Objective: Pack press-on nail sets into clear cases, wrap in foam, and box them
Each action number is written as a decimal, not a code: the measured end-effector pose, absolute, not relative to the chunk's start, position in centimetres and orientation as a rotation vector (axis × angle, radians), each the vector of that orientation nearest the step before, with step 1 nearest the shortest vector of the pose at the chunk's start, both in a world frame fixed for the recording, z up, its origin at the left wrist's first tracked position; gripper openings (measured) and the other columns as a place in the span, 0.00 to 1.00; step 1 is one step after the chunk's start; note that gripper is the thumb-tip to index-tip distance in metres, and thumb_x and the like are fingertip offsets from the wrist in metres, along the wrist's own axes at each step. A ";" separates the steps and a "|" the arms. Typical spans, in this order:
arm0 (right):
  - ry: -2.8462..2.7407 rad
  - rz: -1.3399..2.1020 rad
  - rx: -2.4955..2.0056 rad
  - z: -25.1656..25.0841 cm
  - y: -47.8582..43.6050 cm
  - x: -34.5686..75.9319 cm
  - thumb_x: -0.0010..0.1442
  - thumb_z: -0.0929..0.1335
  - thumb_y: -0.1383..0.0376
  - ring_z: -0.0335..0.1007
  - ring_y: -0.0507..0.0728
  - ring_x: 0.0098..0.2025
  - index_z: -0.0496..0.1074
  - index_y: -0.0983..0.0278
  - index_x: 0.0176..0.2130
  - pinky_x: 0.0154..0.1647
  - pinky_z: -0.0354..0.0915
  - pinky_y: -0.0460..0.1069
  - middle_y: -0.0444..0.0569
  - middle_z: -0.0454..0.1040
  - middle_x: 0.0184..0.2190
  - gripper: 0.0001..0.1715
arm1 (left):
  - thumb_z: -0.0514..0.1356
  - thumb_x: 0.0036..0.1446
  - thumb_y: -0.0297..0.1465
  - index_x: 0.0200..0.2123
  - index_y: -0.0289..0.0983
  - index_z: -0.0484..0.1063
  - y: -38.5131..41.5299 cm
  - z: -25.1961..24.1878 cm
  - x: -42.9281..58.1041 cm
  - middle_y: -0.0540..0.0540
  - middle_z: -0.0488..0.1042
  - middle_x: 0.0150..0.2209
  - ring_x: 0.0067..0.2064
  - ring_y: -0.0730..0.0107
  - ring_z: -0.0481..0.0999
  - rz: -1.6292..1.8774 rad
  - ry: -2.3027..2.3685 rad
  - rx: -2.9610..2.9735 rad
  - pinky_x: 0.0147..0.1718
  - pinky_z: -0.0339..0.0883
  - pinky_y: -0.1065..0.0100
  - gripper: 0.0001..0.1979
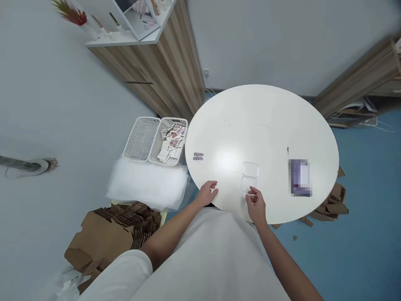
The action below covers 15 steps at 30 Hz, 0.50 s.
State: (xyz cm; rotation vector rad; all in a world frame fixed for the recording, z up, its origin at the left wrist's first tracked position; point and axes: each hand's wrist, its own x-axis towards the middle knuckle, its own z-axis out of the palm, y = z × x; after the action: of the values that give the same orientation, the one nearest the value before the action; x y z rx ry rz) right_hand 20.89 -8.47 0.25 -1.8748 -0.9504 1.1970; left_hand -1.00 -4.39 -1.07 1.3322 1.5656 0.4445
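Head view, looking down on a round white counter point(266, 121).

Right hand point(256, 202) is resting at the near edge of the counter, fingers point(253, 192) loosely curled, fingertips touching or just short of the near end of a clear plastic clamshell case point(249, 177). Contact cannot be confirmed at this size. The hand is not closing around the case; nothing is sitting in the palm.

The clear plastic clamshell case is lying flat and opened out on the counter, two shallow halves in line, far half toward the counter's middle, near half just beside the right fingertips. Contents cannot be made out.

Left hand point(208, 192) is lying on the counter rim, well apart from the case, fingers half bent and pointing toward the right hand. It is holding nothing visible.

A small blister strip point(198, 156) is sitting near the left edge of the counter, beyond the left hand. A blurred purple item point(300, 177) is lying on the right side of the counter.

Off the counter to the left, two white baskets point(156, 140) are standing side by side; the right one is holding packets. Flattened cardboard point(109, 234) is piling on the floor below them.
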 end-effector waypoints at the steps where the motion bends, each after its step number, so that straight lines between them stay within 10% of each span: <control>1: -1.003 1.225 -1.856 0.5 -7.9 20.0 0.51 0.63 0.58 0.61 0.50 0.28 0.63 0.62 0.48 0.33 0.63 0.49 0.47 0.66 0.37 0.24 | 0.56 0.51 0.29 0.48 0.38 0.64 -3.9 -1.1 -2.4 0.44 0.70 0.42 0.40 0.70 0.70 0.479 1.599 1.336 0.36 0.66 0.68 0.19; 15: -1.660 1.219 -1.912 -1.4 2.7 8.0 0.48 0.64 0.64 0.64 0.55 0.41 0.61 0.61 0.49 0.43 0.62 0.53 0.49 0.66 0.42 0.26 | 0.58 0.49 0.30 0.56 0.36 0.53 6.6 -1.1 -12.1 0.40 0.61 0.49 0.41 0.65 0.70 0.271 1.717 1.634 0.42 0.61 0.65 0.30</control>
State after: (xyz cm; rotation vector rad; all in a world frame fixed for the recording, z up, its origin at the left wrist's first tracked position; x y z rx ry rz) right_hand 8.03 2.69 -1.43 -1.9116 -1.6597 1.2192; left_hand -12.14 6.64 -1.05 1.6344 1.7169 0.2708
